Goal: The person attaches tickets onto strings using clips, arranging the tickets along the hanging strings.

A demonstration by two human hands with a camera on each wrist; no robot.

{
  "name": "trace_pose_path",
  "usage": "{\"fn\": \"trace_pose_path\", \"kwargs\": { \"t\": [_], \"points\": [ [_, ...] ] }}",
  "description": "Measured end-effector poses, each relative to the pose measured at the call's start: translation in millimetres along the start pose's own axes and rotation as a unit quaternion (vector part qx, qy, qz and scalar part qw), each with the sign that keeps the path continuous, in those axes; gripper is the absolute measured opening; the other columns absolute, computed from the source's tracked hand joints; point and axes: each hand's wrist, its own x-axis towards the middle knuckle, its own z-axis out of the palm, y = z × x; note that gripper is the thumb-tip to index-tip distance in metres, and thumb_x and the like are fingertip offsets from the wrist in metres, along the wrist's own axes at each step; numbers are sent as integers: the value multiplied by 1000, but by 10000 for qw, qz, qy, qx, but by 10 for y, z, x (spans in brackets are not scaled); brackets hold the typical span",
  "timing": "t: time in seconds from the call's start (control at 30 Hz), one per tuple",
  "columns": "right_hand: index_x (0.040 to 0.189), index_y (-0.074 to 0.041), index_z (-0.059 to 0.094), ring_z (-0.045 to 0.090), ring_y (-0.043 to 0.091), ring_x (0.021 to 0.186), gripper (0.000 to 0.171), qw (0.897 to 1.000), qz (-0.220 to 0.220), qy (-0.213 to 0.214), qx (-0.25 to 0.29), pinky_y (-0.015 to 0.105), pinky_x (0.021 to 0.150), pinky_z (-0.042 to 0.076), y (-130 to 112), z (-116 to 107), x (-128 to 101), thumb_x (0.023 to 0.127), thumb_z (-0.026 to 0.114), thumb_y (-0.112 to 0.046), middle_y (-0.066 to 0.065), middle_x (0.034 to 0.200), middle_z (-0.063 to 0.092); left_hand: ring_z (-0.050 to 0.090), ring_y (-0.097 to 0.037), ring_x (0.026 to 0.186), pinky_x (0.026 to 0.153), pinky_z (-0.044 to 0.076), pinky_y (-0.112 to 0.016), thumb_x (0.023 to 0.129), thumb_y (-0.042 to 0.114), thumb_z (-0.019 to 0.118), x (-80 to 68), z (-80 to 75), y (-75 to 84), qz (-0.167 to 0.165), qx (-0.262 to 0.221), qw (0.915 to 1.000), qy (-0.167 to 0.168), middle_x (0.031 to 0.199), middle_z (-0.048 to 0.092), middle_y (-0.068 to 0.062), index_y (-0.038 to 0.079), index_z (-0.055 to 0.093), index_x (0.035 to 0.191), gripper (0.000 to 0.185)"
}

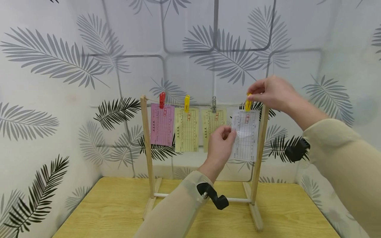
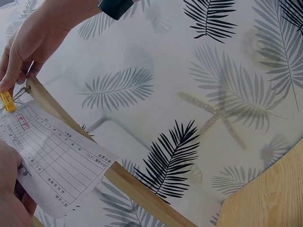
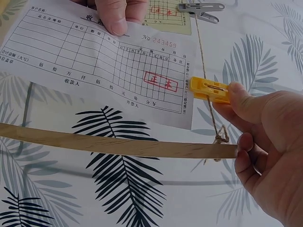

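A white receipt slip [image 1: 245, 135] with a red stamp hangs at the right end of a string [image 3: 202, 52]. My left hand [image 1: 221, 143] pinches its left edge, thumb on the printed face in the right wrist view. My right hand [image 1: 272, 92] pinches a yellow clothespin [image 3: 210, 90] between thumb and fingers. That clothespin sits over the string at the slip's top edge. In the right wrist view, some right fingertips touch the end of the wooden post [image 3: 189, 150].
Left along the string hang a pink slip [image 1: 162, 125] under a red clothespin [image 1: 162, 100], a yellow slip [image 1: 186, 132] under a yellow clothespin [image 1: 187, 103], and another yellow slip [image 1: 212, 122] under a grey clothespin [image 1: 214, 104]. The wooden frame stands on a table [image 1: 113, 205].
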Motion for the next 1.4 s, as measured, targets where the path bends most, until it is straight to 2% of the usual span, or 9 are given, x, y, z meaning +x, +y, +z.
{"fn": "trace_pose_path", "kwargs": {
  "t": [0.23, 0.6, 0.87, 1.4],
  "points": [
    [125, -2, 78, 70, 35, 106, 29, 10000, -72, -27, 1, 40, 79, 51, -5, -2, -15, 106, 78, -25, 17, 121, 79, 57, -6, 79, 71, 48, -25, 109, 13, 73, -10, 15, 7, -7, 199, 9998, 42, 87, 68, 8, 7, 76, 108, 7],
    [127, -1, 78, 70, 35, 106, 31, 9997, -139, -200, 60, 39, 77, 53, -5, -2, -44, 106, 78, -23, 19, 121, 79, 58, -7, 79, 70, 48, -23, 108, 11, 73, -21, 34, 26, 3, 159, 9999, 43, 87, 69, 5, 8, 76, 107, 4],
    [131, 1, 75, 70, 36, 109, 35, 9994, -153, -311, 45, 51, 86, 56, -31, -17, -56, 107, 77, -23, 21, 126, 77, 58, -8, 80, 71, 48, -24, 108, 12, 73, -22, 33, 47, 36, 182, 9998, 61, 88, 70, 5, 8, 76, 109, 6],
    [138, 6, 70, 69, 43, 120, 43, 9986, -240, -457, 73, 61, 100, 53, -33, -26, -77, 107, 76, -23, 26, 132, 74, 57, -7, 82, 73, 49, -26, 109, 15, 73, -28, 37, 44, -103, 237, 9996, 71, 89, 68, 10, 9, 77, 113, 8]
  ]
}}
